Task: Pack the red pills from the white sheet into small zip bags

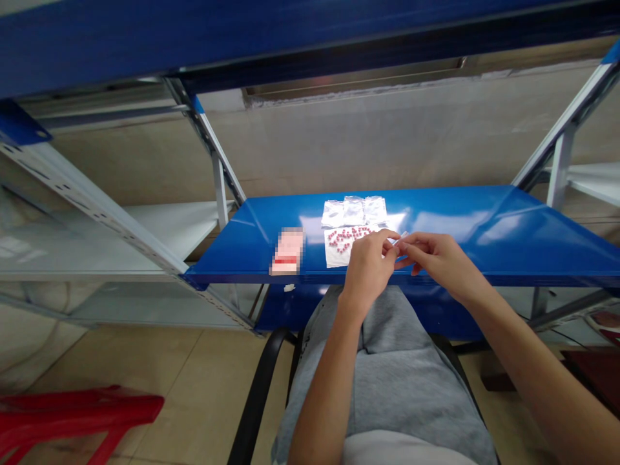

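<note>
At the lower left of the frame stands one red plastic stool (77, 413), cut off by the picture's edge. Above it, at middle left, runs a white shelf (121, 239). Further right, toward the bottom, curves a black armrest (259, 387).

On the blue bench (533, 239), left of the frame's centre, lies one pale pink rectangle (288, 248) with a red band near its lower end; it is pixelated, so any writing on it cannot be read. Just below the bench's front edge in the frame shows one small white scrap (289, 288).

Near the centre lie three clear packets (354, 211) side by side in a row, shiny, any print too small to read. Just below them in the frame is one white sheet (334, 260), bearing small red pieces (346, 236): a few dozen, too small and partly covered to count surely.

The left hand (371, 261) is over the sheet's right part, its thumb and forefinger in a pinching grip on one small translucent piece (400, 238), right of centre. The right hand (431, 252) meets it there, its grip closed on the same piece at the fingertips. Below both, grey trousers (411, 381) fill the bottom centre. At the right edge, another white shelf (595, 181) shows.
</note>
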The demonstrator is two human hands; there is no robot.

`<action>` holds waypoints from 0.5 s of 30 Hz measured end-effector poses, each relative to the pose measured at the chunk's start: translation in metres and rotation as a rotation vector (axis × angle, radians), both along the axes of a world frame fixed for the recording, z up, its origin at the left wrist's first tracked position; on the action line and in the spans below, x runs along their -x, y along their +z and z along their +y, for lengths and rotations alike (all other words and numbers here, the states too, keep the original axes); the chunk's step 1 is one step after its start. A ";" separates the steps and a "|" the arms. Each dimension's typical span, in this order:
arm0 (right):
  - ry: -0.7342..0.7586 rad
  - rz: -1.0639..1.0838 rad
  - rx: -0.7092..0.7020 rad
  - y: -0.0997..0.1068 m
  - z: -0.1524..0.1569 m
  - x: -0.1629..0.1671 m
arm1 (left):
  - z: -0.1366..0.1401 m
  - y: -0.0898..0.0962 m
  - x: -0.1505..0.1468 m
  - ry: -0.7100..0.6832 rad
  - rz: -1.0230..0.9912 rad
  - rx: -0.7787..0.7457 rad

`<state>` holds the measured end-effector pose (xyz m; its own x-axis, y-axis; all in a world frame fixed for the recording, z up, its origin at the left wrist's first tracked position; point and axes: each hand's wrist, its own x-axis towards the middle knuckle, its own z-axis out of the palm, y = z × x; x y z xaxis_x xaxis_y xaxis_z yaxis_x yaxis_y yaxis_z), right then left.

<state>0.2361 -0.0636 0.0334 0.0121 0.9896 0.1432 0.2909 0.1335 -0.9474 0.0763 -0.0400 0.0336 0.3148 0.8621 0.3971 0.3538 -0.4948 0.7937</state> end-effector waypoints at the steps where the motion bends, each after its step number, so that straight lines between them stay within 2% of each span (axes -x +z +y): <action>1: -0.002 -0.006 -0.001 0.000 0.000 -0.001 | 0.000 -0.001 -0.001 -0.002 0.000 -0.005; 5: 0.002 -0.011 0.014 0.001 0.001 -0.002 | 0.001 -0.002 -0.003 -0.012 -0.016 -0.015; 11: 0.017 -0.013 -0.005 0.005 -0.002 -0.002 | 0.002 0.001 0.001 -0.070 -0.131 0.108; 15: 0.017 -0.016 -0.035 0.007 -0.003 0.000 | 0.004 0.000 0.004 -0.106 -0.206 0.118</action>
<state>0.2360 -0.0670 0.0403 -0.0070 0.9841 0.1775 0.3031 0.1712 -0.9375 0.0722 -0.0357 0.0333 0.3288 0.8729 0.3605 0.1302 -0.4200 0.8981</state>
